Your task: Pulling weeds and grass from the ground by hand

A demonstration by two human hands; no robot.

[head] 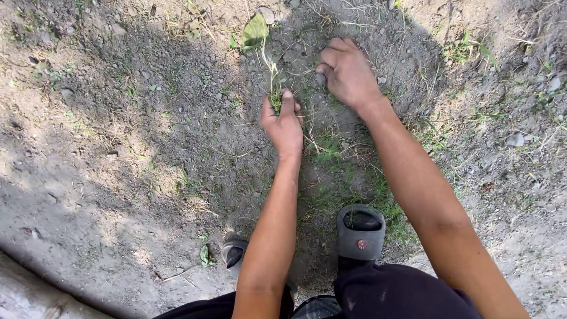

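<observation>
My left hand [284, 122] is closed around a small green weed [274, 88] growing from the bare soil, gripping it near its base, with thin stems rising above my fingers. My right hand [347, 73] is just to the right and a little farther out, fingers curled down into the dirt and small grass; whether it grips anything is hidden. A larger green leaf [255, 32] lies on the ground beyond the weed.
Dry grey soil with pebbles and sparse grass tufts [328, 151] surrounds my hands. My feet in grey slippers [360, 232] stand below them. A pale log or pipe [29, 295] crosses the lower left corner. A stone [515, 139] lies right.
</observation>
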